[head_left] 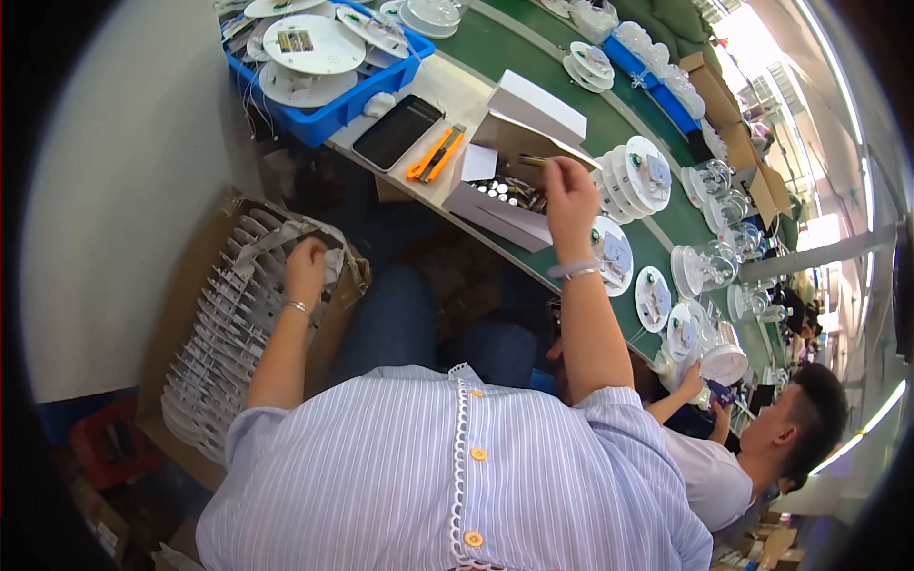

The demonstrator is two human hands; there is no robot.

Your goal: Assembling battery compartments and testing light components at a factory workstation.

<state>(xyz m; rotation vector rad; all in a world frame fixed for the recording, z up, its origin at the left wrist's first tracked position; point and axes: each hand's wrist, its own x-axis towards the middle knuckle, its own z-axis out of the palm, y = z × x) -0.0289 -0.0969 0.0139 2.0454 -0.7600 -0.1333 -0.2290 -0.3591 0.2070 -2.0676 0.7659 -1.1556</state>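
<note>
Right hand [571, 195] pinches a battery [531, 160] over a box [490, 215], apparent pickup needing a clear lift; left hand [306, 271], grip unclear, over carton [190, 306].

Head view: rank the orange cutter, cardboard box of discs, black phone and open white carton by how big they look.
1. Cardboard box, clearly largest
2. White carton
3. Black phone
4. Orange cutter, slimmer than the phone
</note>
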